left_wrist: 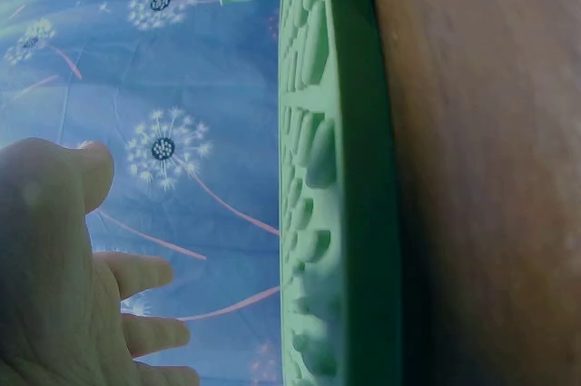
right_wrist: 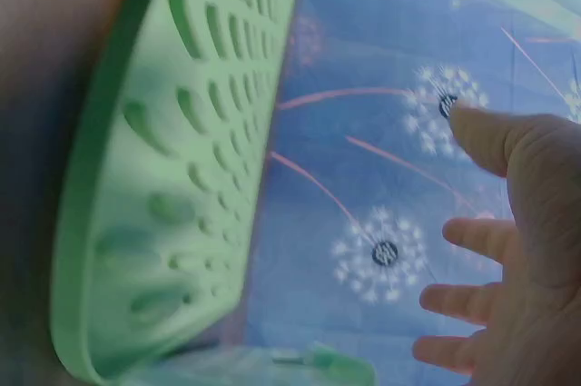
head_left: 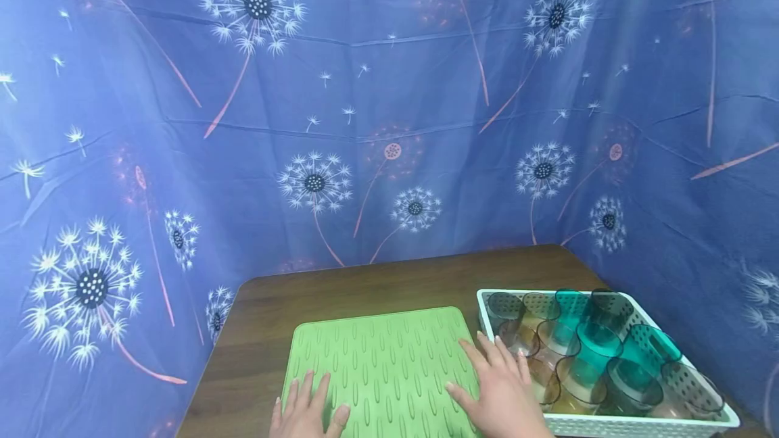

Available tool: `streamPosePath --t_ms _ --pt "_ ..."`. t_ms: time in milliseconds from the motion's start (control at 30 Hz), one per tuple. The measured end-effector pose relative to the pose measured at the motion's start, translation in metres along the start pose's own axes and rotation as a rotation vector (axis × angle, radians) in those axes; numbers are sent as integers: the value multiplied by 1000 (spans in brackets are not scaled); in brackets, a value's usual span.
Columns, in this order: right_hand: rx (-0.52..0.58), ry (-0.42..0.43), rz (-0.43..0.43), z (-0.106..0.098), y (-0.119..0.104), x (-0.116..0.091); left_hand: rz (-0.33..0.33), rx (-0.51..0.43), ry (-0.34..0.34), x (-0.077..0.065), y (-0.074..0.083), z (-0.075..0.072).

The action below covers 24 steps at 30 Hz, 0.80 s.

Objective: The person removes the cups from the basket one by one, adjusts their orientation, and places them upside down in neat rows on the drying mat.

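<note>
A green mat (head_left: pixel 377 350) with rows of raised oval ridges lies flat on the brown table. Over its near left part I see my left hand (head_left: pixel 304 412), fingers spread, holding nothing. My right hand (head_left: pixel 500 384) reaches over the mat's right edge, its fingers likewise apart and bare. The left wrist view has the thumb and fingers of the left hand (left_wrist: pixel 54 259) raised off the ridged surface. Likewise, the right hand (right_wrist: pixel 545 222) stands off the mat (right_wrist: pixel 145 204) in the right wrist view.
Right of the mat stands a white perforated basket (head_left: pixel 639 426), close beside my right hand. Several see-through tumblers (head_left: pixel 599 340) in teal, amber and smoky grey stand in it in rows. A blue dandelion-print curtain (head_left: pixel 389 107) hangs behind and beside the wooden table (head_left: pixel 255 330).
</note>
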State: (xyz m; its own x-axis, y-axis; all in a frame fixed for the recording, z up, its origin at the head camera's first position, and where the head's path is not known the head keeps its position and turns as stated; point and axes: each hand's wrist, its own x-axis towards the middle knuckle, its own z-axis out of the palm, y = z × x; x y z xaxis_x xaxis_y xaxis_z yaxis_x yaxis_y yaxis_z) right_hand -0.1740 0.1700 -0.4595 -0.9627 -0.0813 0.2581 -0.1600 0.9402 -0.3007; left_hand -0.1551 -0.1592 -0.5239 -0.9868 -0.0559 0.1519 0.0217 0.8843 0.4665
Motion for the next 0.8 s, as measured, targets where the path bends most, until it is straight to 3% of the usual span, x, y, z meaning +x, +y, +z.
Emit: streamPosePath --t_ms 167,433,667,800 --pt "-5 79 75 -11 16 3 0 14 13 -1 -6 0" --pt "-28 33 246 -12 40 4 -20 -16 -4 0 -16 4" --pt "-40 3 283 -11 50 5 7 -32 29 1 -18 10" --pt "-60 -51 248 -11 51 8 13 -28 60 0 -16 11"
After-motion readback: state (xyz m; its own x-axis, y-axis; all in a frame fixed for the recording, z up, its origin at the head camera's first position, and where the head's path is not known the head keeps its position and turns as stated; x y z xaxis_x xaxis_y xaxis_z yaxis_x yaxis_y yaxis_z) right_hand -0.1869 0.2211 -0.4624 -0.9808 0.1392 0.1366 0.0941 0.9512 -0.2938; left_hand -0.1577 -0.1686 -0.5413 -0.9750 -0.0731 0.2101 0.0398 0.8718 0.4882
